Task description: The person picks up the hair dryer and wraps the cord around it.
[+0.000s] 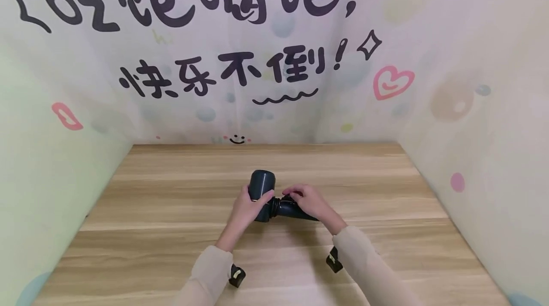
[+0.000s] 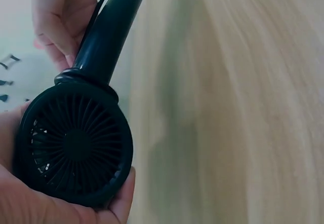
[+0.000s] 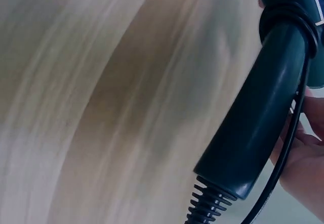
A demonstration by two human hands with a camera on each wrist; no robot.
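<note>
A dark blue-green hair dryer is held over the wooden table, its barrel pointing away and its handle to the right. My left hand grips the barrel, thumb across its near side. The left wrist view shows the round slotted rear grille with fingers around its rim. A black cord runs along the handle and is looped around its neck. My right hand is at the handle beside the neck, fingers bent, pinching at the cord; the handle partly hides its fingertips in the right wrist view.
The wood-grain table stretches out around the hands. Behind it stands a white printed backdrop, with pale side walls at left and right. Small black wrist devices show beside both sleeves.
</note>
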